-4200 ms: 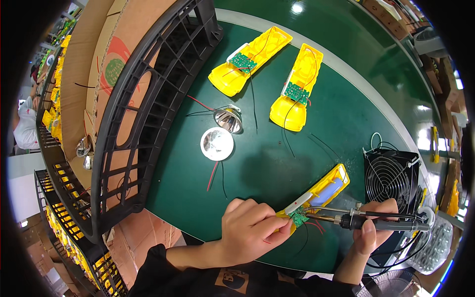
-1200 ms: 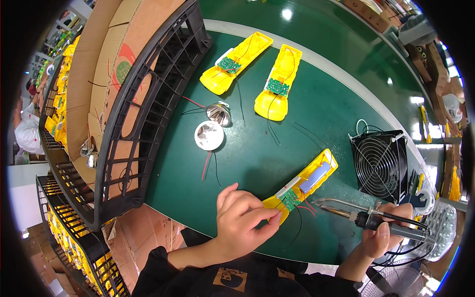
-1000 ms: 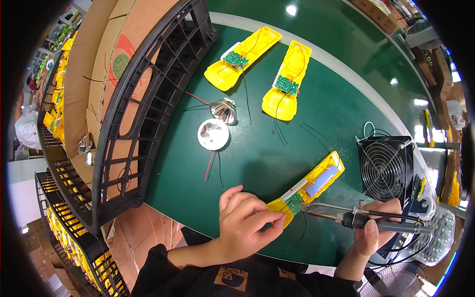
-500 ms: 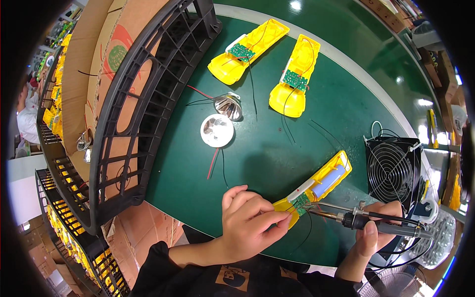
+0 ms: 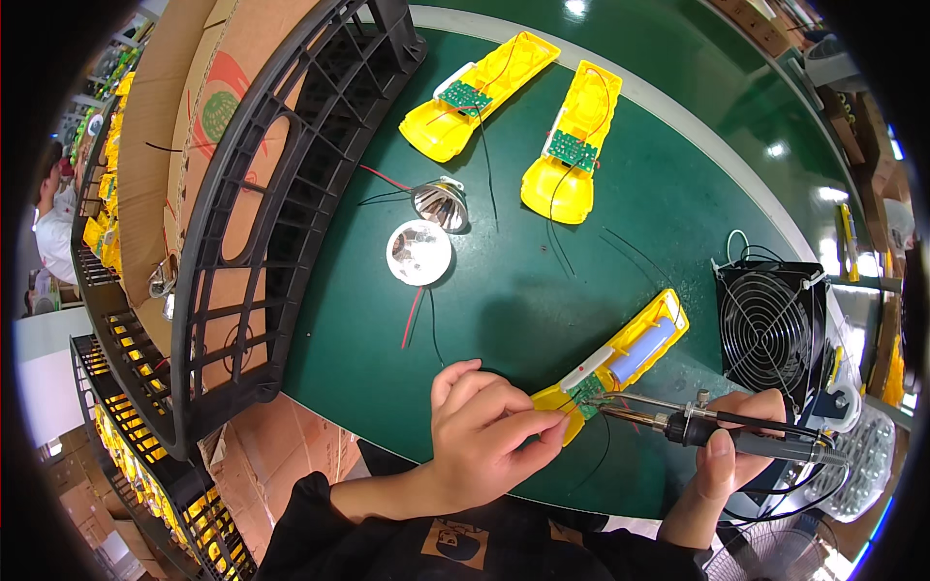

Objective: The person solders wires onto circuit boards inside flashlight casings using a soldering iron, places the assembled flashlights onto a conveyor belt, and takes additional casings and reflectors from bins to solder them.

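My right hand [image 5: 731,447] grips a soldering iron [image 5: 690,429] with a thin metal feed tube along its top. Its tip meets a small green circuit board [image 5: 587,391] inside a yellow flashlight housing [image 5: 670,308]. A blue cylindrical battery [image 5: 641,351] lies in that housing, beyond the board. From the left, my left hand [image 5: 492,431] has thumb and forefinger pinched at the board's edge, on what looks like a thin wire; the fingertips partly cover it. The housing's near end is partly hidden behind this hand.
Two more yellow housings with boards [image 5: 467,97] [image 5: 573,150] lie at the back. Left of centre are two lamp reflectors [image 5: 418,253] [image 5: 441,204] with red and black leads. A black plastic crate [image 5: 228,290] stands at left, a black fan [image 5: 770,329] at right.
Both hands hold nearly the same pose, the iron's tip still at the board. The view has shifted slightly, so the things on the table sit a little further left and up.
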{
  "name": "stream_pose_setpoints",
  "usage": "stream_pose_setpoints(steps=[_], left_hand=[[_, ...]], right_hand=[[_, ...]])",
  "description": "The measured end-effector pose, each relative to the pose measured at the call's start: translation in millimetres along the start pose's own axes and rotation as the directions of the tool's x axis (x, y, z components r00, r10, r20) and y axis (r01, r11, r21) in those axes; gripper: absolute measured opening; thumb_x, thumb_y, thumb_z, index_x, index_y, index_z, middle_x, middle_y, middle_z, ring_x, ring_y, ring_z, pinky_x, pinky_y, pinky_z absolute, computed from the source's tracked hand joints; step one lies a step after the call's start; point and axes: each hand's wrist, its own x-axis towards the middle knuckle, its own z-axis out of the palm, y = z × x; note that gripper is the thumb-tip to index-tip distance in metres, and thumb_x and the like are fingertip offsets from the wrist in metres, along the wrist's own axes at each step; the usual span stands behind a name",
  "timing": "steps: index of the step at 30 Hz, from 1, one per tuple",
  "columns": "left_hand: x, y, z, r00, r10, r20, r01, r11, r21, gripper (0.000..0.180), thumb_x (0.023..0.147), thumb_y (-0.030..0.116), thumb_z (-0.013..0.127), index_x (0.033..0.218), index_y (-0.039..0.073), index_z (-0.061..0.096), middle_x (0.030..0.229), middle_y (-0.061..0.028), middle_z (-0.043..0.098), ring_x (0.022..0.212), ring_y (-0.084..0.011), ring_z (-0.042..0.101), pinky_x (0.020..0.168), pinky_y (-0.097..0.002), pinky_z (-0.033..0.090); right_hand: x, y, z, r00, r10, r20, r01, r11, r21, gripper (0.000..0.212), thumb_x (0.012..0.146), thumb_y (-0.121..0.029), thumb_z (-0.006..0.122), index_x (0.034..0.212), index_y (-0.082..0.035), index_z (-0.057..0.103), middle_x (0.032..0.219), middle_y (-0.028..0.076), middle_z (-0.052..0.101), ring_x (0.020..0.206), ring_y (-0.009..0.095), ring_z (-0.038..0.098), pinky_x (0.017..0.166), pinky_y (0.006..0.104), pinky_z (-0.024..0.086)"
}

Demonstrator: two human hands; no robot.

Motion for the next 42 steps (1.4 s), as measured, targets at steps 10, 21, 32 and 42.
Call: stream_pose_setpoints(steps=[10, 21, 32, 42], left_hand=[[0, 1, 0, 1.0, -0.005, 0.0, 0.005, 1.0, -0.003, 0.018, 0.049, 0.007, 0.071, 0.063, 0.013, 0.061, 0.058, 0.0043, 0.044, 0.059, -0.0143, 0.045, 0.07, -0.0363, 0.036], [1, 1, 1, 1.0, -0.004, -0.01, 0.004, 1.0, -0.013, 0.017, 0.048, 0.007, 0.07, 0.061, 0.012, 0.061, 0.057, 0.004, 0.043, 0.056, -0.0139, 0.044, 0.068, -0.0349, 0.035], [12, 8, -19, 0.989, -0.111, 0.093, 0.114, 0.993, -0.027, 0.011, 0.059, 0.003, 0.067, 0.068, 0.007, 0.062, 0.066, -0.0014, 0.044, 0.058, -0.0146, 0.039, 0.05, -0.0243, 0.031], [26, 16, -24, 0.939, -0.189, 0.288, 0.193, 0.981, 0.015, 0.011, 0.062, 0.008, 0.067, 0.072, 0.006, 0.063, 0.09, -0.0054, 0.05, 0.082, -0.0218, 0.046, 0.066, -0.0293, 0.041]], right_hand=[[0, -3, 0, 0.999, 0.032, -0.016, -0.031, 0.999, 0.015, 0.033, 0.062, -0.02, 0.065, 0.07, -0.001, 0.038, 0.052, 0.006, 0.045, 0.043, 0.009, 0.04, 0.042, 0.0176, 0.031], [3, -5, -2, 0.996, -0.055, -0.076, 0.049, 0.996, -0.073, 0.034, 0.067, -0.025, 0.059, 0.071, -0.001, 0.036, 0.057, 0.005, 0.037, 0.044, 0.008, 0.034, 0.04, 0.0184, 0.028], [1, 3, 1, 0.992, -0.09, -0.085, 0.084, 0.994, -0.073, 0.035, 0.065, -0.026, 0.061, 0.069, 0.0, 0.038, 0.061, 0.004, 0.034, 0.045, 0.008, 0.035, 0.041, 0.0191, 0.027], [-1, 5, 0, 0.997, -0.067, -0.041, 0.065, 0.997, -0.03, 0.032, 0.067, -0.021, 0.062, 0.072, -0.001, 0.037, 0.062, 0.003, 0.034, 0.048, 0.009, 0.037, 0.043, 0.0196, 0.031]])
